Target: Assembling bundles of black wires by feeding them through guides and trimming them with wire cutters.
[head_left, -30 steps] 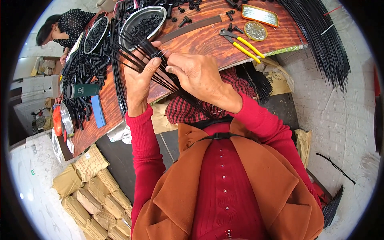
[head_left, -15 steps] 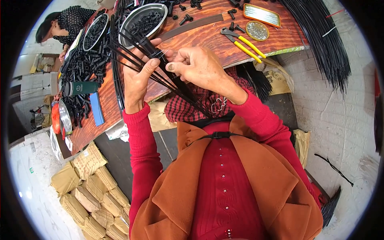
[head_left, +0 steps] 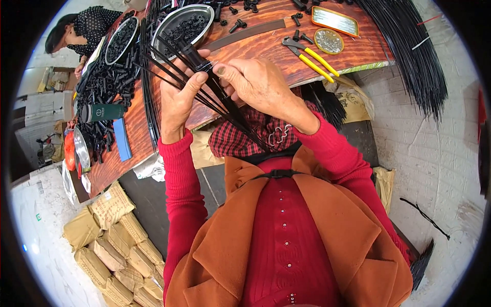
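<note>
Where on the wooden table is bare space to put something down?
Bare wood lies between the brown strip and the yellow-handled pliers, above the right hand. The left end is crowded: loose black parts, a green can, metal bowls.

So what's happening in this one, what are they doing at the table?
A person in red sleeves holds a fan of thin black rods above a wooden table. The left hand grips the rods from below while the right hand pinches them near a small black fitting at their top. Metal bowls of black parts and yellow-handled pliers lie beyond.
</note>
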